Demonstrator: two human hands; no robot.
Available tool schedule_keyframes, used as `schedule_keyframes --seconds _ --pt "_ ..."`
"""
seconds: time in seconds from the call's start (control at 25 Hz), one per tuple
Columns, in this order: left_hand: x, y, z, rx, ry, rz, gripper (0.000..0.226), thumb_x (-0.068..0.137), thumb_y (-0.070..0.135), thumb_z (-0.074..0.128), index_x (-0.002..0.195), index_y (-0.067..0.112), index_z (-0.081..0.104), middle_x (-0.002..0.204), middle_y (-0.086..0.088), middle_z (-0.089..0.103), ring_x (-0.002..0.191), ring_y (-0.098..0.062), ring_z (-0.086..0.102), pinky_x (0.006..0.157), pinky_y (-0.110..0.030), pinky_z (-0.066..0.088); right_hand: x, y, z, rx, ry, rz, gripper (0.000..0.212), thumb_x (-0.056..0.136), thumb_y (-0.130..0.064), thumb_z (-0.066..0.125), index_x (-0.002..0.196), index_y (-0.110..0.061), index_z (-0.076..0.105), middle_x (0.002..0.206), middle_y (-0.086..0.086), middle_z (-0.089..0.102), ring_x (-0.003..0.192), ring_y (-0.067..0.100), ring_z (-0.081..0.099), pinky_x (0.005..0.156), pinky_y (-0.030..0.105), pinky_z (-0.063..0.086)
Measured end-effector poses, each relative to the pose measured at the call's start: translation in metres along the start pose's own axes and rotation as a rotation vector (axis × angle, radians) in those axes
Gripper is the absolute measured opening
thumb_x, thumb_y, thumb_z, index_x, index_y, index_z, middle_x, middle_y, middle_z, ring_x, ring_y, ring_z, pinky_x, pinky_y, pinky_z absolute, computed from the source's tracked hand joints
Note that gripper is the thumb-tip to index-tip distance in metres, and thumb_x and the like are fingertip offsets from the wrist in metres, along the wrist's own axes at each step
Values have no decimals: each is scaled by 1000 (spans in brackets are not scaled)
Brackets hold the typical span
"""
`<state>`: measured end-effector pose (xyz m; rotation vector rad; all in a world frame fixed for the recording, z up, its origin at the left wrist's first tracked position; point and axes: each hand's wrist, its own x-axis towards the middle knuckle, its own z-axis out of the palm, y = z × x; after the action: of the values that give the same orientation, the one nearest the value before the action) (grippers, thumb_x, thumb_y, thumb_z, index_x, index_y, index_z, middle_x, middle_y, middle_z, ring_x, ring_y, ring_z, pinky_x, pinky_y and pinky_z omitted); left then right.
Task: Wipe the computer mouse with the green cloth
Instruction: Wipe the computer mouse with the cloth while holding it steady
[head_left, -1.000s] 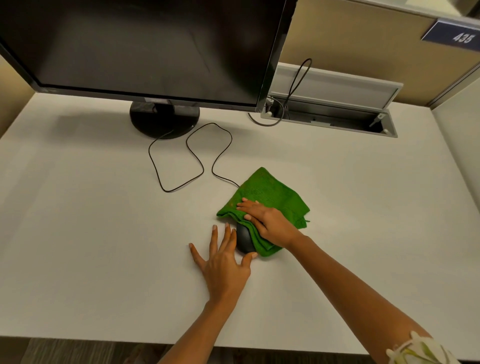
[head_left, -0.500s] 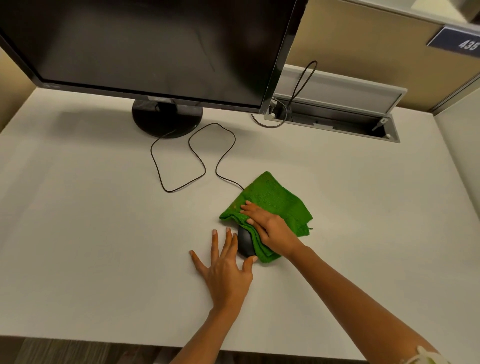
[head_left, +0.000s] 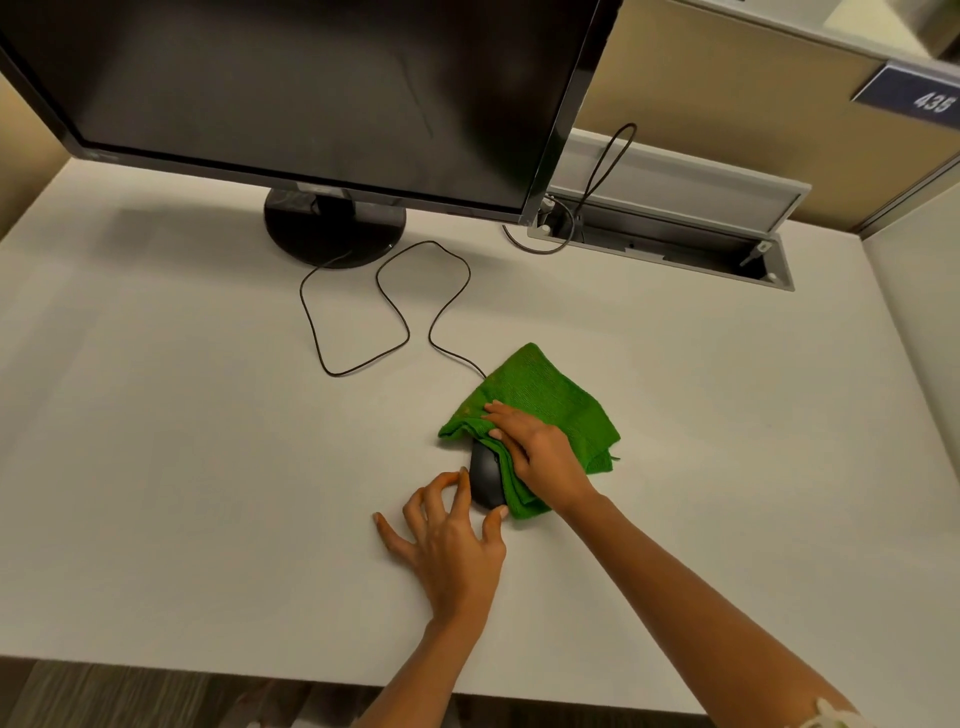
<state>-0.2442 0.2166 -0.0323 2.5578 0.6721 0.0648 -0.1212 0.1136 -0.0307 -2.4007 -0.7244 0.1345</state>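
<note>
A black computer mouse (head_left: 485, 480) lies on the white desk (head_left: 182, 467), its right side and front covered by a folded green cloth (head_left: 550, 400). My right hand (head_left: 537, 452) presses the cloth onto the mouse with flat fingers. My left hand (head_left: 449, 535) rests on the desk just left of the mouse, fingers curled, with fingertips and thumb touching the mouse's left and near edges. The mouse's front end is hidden under the cloth.
The mouse cable (head_left: 395, 317) loops across the desk toward the monitor stand (head_left: 332, 228). A large black monitor (head_left: 311, 88) fills the back. An open cable tray (head_left: 670, 228) sits at the back right. The desk's front edge is near my arms.
My left hand's fingers have curled up from lying flat and now touch the mouse. More of the black mouse shows as the cloth has shifted right.
</note>
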Motion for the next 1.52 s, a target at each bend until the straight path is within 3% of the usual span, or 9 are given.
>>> schedule_keyframes --seconds 0.24,0.44,0.72,0.92,1.08,1.24,1.36,1.52 --pt "1 0 -2 19 -4 -6 54 67 54 75 115 30 67 119 6 58 116 -24 47 107 -69 8 -10 0 -10 -51 -67 -124 37 97 -29 43 122 -11 62 133 4 59 130 23 43 108 31 36" --pt "-2 0 0 9 2 -16 54 66 49 76 116 28 66 117 4 58 116 -24 47 107 -70 9 11 -6 -6 -127 -66 39 35 97 -29 45 119 -10 64 129 10 61 112 31 46 97 45 43" --pt "-2 1 -2 10 16 -11 51 68 55 73 112 28 68 118 7 57 115 -23 47 107 -69 9 -17 3 -16 -1 -135 -122 36 98 -29 44 129 -16 58 143 3 49 138 17 37 114 27 28" --pt "-2 -1 1 21 20 4 52 69 54 73 114 28 67 117 5 58 116 -23 47 106 -70 10 4 2 -13 -45 -128 20 32 98 -25 47 125 -14 60 139 4 54 129 23 49 107 36 41" --pt "-2 -2 1 16 21 8 52 69 55 72 113 28 68 116 4 58 116 -24 48 106 -70 11 23 0 -13 -197 -99 19 28 97 -20 50 116 -5 65 129 12 61 114 33 50 94 41 46" --pt "-1 -2 1 9 27 6 52 70 58 71 112 27 68 116 4 59 117 -25 48 107 -69 10 26 -3 -10 -269 -17 15 27 95 -19 55 113 -2 66 114 20 59 104 36 53 82 36 46" --pt "0 -3 1 9 20 18 54 72 64 61 111 28 69 117 6 58 118 -23 46 108 -68 8 28 -4 -18 -140 17 134 26 95 -19 54 112 -2 66 111 17 58 100 31 54 81 27 40" --pt "3 -8 -4 -17 26 80 63 73 69 48 114 25 67 120 2 57 117 -24 48 108 -67 10 29 -12 -44 142 222 394 27 96 -21 54 113 -4 66 111 14 60 98 25 56 83 22 36"
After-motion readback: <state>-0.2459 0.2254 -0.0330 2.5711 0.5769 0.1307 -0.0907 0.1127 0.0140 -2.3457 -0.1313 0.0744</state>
